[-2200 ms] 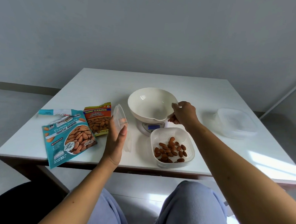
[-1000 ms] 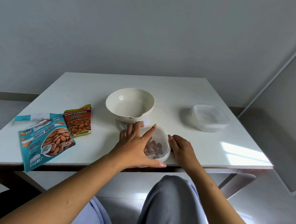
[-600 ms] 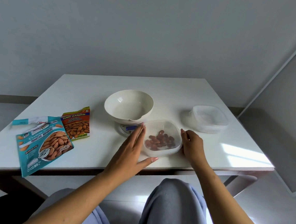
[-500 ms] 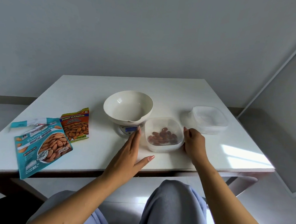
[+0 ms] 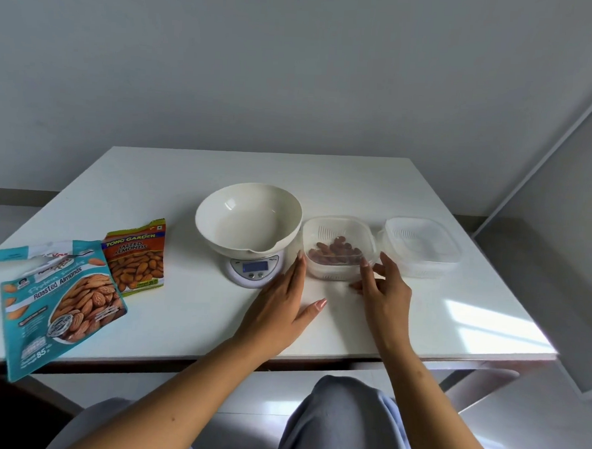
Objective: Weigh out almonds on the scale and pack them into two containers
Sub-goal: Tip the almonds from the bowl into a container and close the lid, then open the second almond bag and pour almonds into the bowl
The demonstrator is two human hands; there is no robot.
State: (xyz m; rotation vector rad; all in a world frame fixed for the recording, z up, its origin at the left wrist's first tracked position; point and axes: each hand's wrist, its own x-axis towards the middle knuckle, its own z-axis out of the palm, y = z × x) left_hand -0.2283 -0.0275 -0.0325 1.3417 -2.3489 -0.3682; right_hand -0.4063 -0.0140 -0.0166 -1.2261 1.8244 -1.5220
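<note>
A clear lidded container (image 5: pixel 338 247) with almonds (image 5: pixel 334 254) inside stands right of the scale (image 5: pixel 255 270), which carries an empty cream bowl (image 5: pixel 248 218). A second lidded clear container (image 5: pixel 421 246) sits just right of the first. My left hand (image 5: pixel 283 309) lies flat on the table, fingers apart, its fingertips near the filled container's left side. My right hand (image 5: pixel 382 290) has its fingertips against that container's front right corner, fingers spread, holding nothing.
Two almond packets lie at the left: a teal roasted almonds bag (image 5: pixel 61 301) overhanging the table's front edge and a smaller salted almonds packet (image 5: pixel 136 257). The white table (image 5: pixel 375 187) ends just in front of my knees. A wall stands behind.
The lid went onto the almond container. Both hands slid that container away from me and to the right, beside the second container. My hands now rest at its near side.
</note>
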